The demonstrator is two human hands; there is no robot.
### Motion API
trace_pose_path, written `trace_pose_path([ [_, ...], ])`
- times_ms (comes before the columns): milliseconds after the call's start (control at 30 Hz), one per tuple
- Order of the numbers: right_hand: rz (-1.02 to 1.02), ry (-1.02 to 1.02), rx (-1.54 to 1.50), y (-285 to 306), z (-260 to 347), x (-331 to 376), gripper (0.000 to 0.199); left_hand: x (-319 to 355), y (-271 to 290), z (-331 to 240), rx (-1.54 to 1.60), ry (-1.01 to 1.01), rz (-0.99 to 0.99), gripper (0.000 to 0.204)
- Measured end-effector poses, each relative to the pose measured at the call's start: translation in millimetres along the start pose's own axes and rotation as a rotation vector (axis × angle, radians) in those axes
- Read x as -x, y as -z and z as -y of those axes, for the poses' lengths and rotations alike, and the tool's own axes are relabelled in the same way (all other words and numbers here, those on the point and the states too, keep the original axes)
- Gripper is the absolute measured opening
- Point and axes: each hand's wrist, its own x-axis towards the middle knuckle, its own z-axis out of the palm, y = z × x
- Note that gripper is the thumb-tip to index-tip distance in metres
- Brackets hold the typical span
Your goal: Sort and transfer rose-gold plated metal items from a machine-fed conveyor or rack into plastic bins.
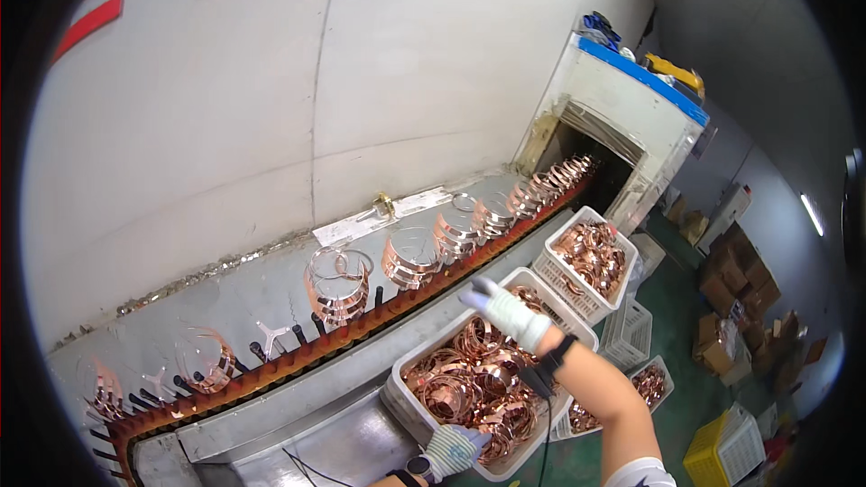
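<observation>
My right hand [511,308], in a pale glove with grey fingertips, reaches over the near basket toward the conveyor. Its fingers are stretched out and somewhat apart, with nothing seen in them. My left hand [452,452], in a matching glove, is at the front edge of the white plastic basket [403,399]. Its fingers are pressed together on the copper-coloured rings [505,388] heaped inside; the fingertips are partly hidden. On the conveyor [298,356], shiny copper ring stacks [338,293] stand on dark pegs. A bare white three-armed holder [271,339] is among them.
The conveyor runs into a white machine opening [603,155] at the far right. A second filled basket [591,261] and a lower one [654,385] stand right of the near basket. A yellow crate [708,455] and cardboard boxes [735,275] lie on the green floor.
</observation>
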Motion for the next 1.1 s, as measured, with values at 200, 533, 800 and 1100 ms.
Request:
trace_pose_path([
  [200,0.110,-0.202,-0.308,-45,-13,-158,0.091,-9,-11,-1,-0.062,-0.030,-0.160,0.018],
  [533,0.263,0.208,-0.016,-63,46,-149,0.037,-13,-8,-13,-0.079,-0.019,-0.187,0.021],
  [800,-0.108,0.228,0.517,127,175,-76,0.036,-18,5,-21,-0.061,0.026,-0.232,0.024],
  [1100,-0.022,0.509,0.695,164,164,-129,0.017,-23,8,-23,-0.131,0.043,-0.292,0.011],
])
